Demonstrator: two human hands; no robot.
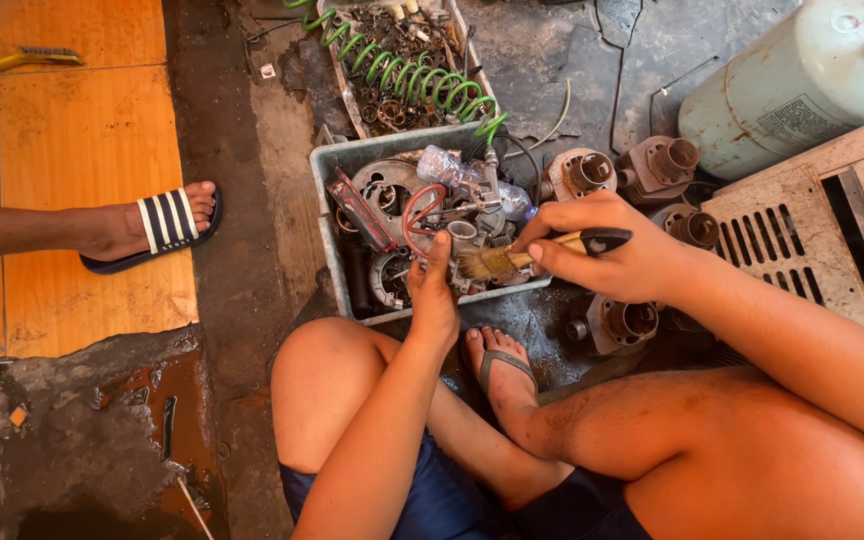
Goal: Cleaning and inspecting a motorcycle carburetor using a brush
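We see bare arms and bare legs, dark blue shorts (432,500), a grey-strapped flip-flop (505,366) on one foot, and no sleeves or gloves.

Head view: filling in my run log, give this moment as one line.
left hand: reaching into grey tray of metal parts | right hand: holding paintbrush over tray | posture: seated on floor

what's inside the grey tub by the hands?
The grey tub holds greasy metal engine parts, a red wire loop and a clear plastic bottle. The left hand and the paintbrush cover parts beneath; the bottom is hidden.
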